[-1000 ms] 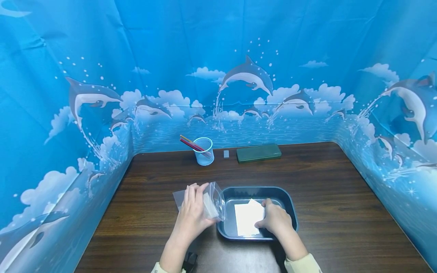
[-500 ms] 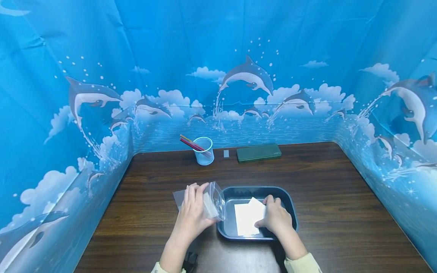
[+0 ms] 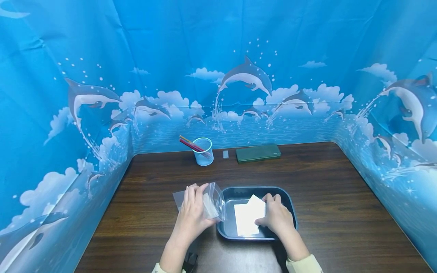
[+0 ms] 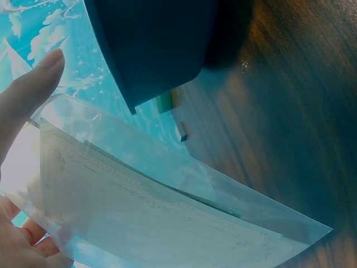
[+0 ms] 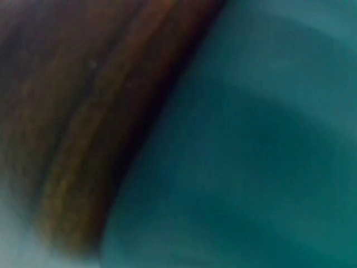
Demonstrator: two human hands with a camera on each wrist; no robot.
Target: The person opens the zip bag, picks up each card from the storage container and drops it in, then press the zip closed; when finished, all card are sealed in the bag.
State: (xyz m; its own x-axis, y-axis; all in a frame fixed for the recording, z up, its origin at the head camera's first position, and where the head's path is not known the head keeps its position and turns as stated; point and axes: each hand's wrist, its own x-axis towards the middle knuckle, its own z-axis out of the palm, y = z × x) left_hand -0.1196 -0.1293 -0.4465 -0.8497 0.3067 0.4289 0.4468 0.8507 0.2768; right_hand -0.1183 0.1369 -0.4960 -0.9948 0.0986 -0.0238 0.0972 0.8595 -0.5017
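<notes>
My left hand [image 3: 192, 212] grips a clear plastic bag [image 3: 219, 201] with pale sheets inside, its mouth facing the tray. The left wrist view shows the bag [image 4: 295, 231] held between thumb and fingers, with a stack of thin sheets [image 4: 128, 195] in it. Inside the dark blue tray [image 3: 254, 187], my right hand [image 3: 279, 219] pinches the edge of a white square sheet [image 3: 257, 207]. This sheet lies at an angle, overlapping another white sheet [image 3: 241, 222] on the tray bottom. The right wrist view is blurred, showing only the tray wall [image 5: 240, 156] and table.
Behind the tray, a light blue mesh cup [image 3: 204, 157] holds several pencils. A small grey block [image 3: 226, 154] and a green case [image 3: 258, 153] lie to its right. A dolphin-print curtain [image 3: 191, 94] closes off the back and sides of the wooden table [image 3: 327, 197].
My right hand has shifted slightly upward, and the angled white sheet has slid a little up and right with it. The left hand and bag have stayed in place.
</notes>
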